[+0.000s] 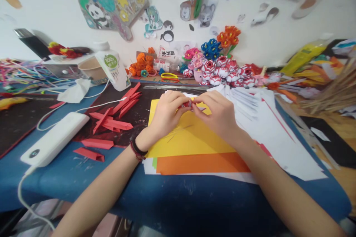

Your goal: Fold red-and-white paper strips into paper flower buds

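Between my fingertips, above a yellow sheet of paper [191,137], is a small red and white folded paper piece [188,103]. My left hand [169,111] pinches its left side. Thumb and forefinger of my right hand [218,113] close on its right side. Fingers cover most of the piece, so its full shape is hidden. An orange sheet [203,163] sticks out under the yellow one. Several folded red paper strips [114,123] lie in a loose pile left of my left hand. White paper strips [243,103] lie beyond my right hand on white sheets [280,148].
A white power bank [55,139] with a cable rests at the left. Behind stand a white bottle [112,66], red and white paper flowers [222,70] and blue flowers [211,49]. A yellow bottle [304,57] leans at the back right. The blue tabletop [178,196] ends near my forearms.
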